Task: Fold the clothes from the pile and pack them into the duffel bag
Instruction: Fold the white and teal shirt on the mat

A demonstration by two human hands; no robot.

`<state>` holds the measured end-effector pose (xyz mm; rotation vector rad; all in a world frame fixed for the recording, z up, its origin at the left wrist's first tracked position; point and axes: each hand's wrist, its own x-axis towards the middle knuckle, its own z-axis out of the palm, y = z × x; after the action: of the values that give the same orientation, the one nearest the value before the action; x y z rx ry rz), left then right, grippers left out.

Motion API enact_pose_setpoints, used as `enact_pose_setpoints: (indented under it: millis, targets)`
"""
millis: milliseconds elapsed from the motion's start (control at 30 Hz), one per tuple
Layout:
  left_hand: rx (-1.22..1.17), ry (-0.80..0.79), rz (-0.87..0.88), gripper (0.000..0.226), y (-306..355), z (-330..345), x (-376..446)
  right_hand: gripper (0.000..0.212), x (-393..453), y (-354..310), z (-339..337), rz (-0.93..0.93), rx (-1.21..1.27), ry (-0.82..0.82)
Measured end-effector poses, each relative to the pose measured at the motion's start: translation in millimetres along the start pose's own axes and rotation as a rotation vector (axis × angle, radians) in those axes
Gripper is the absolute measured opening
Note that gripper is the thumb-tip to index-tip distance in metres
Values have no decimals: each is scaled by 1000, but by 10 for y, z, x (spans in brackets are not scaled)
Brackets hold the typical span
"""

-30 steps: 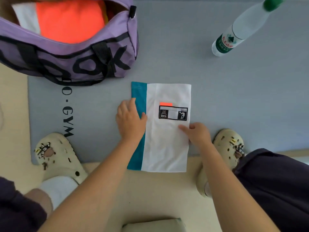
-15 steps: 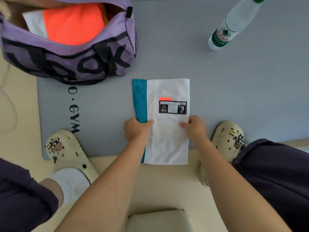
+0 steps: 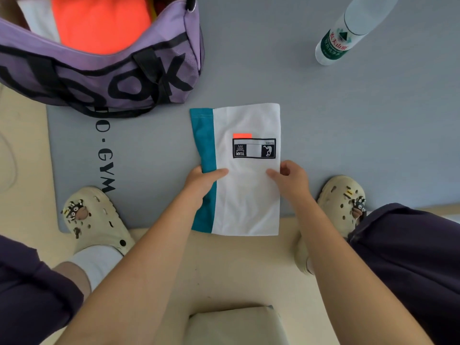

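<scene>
With the left hand (image 3: 202,179) and right hand (image 3: 290,178) each pinching a side edge of the folded garment (image 3: 246,195) lying on the mat (image 3: 348,135) near the duffel bag (image 3: 104,80), an uneven lift risked its layers sliding apart.

The purple fabric duffel bag (image 3: 104,78) and the clear plastic water bottle (image 3: 348,31) are cut by the far edge; the bottle's label text is unreadable.

surface: we see a grey gym mat (image 3: 348,135) on a cream floor (image 3: 239,267) | on mat: purple duffel bag (image 3: 104,80), folded white-and-teal garment (image 3: 245,195) overhanging the near edge, upright water bottle (image 3: 341,41), our cream clogs (image 3: 94,220)
</scene>
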<state>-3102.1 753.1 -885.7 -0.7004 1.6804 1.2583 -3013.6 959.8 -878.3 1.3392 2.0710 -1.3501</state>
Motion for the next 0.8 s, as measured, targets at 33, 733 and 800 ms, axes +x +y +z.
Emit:
enact_pose_setpoints:
  millis: [33, 733, 800]
  targets:
    - [-19, -15, -30, 33, 9, -26, 17, 18, -5, -10, -15, 1, 8, -14]
    - [-275, -83, 496, 49, 856, -249, -142, 17, -44, -853, -512, -285, 531, -189]
    - [-114, -76, 502, 40, 885, -313, -142, 29, -28, -890, -521, -352, 333, -195]
